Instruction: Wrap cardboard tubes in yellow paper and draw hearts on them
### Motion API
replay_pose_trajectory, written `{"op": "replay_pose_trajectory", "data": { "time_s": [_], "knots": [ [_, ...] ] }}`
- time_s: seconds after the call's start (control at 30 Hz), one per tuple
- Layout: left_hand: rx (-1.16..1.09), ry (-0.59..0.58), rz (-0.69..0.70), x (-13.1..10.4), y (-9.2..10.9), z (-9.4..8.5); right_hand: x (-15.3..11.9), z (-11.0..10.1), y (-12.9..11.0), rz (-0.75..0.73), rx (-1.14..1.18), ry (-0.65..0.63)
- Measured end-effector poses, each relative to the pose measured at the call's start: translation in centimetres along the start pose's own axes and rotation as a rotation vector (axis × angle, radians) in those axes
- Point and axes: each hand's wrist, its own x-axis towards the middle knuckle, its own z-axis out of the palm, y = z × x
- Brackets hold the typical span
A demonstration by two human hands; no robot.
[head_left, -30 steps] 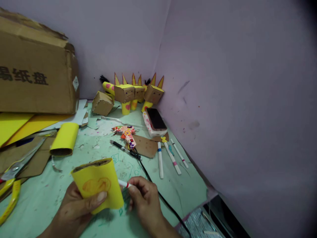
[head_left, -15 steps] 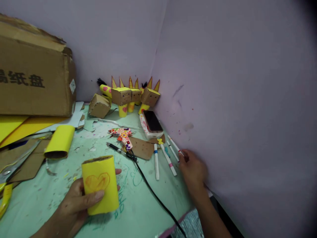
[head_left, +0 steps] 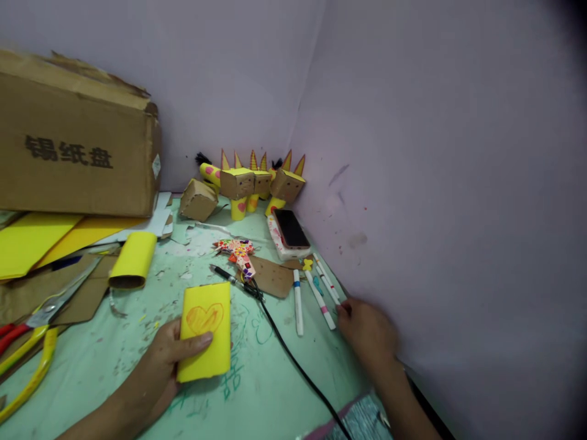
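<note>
In my left hand point(head_left: 169, 360) is a flattened yellow paper-covered cardboard tube point(head_left: 204, 357), held upright with the thumb across its front. An orange heart is drawn on that side. My right hand point(head_left: 369, 333) is low by the wall, its fingers curled together at the near ends of two thin white markers point(head_left: 324, 278). Whatever the fingertips hold is hidden. Just left of them lie a pink-banded marker point(head_left: 320, 299) and a blue-banded marker point(head_left: 298, 302). A second yellow tube point(head_left: 132, 260) lies on the table, left of the held one.
A floral glue gun point(head_left: 238, 253) with a black cord lies mid-table beside a pen point(head_left: 233, 280). Behind are a phone point(head_left: 291, 228) on a white pack and yellow cardboard animal figures point(head_left: 238, 183). Scissors point(head_left: 46, 315), yellow sheets point(head_left: 41, 238) and a large carton point(head_left: 77, 177) occupy the left.
My right hand has drawn back slightly toward me along the thin markers. My left hand has tilted the tube so its top opening no longer shows. The view has shifted left.
</note>
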Motion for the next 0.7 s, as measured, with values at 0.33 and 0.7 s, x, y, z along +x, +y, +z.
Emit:
{"op": "replay_pose_trajectory", "data": {
  "time_s": [0.33,0.7],
  "knots": [
    [-0.023,-0.229,0.017,-0.5,-0.6,0.0,-4.9,-1.9,-1.9,-0.009,1.341,-0.303],
    [0.217,-0.378,0.090,-1.7,-0.5,-0.3,-10.9,4.1,-13.8,-0.030,1.957,-0.746]
  ]
}}
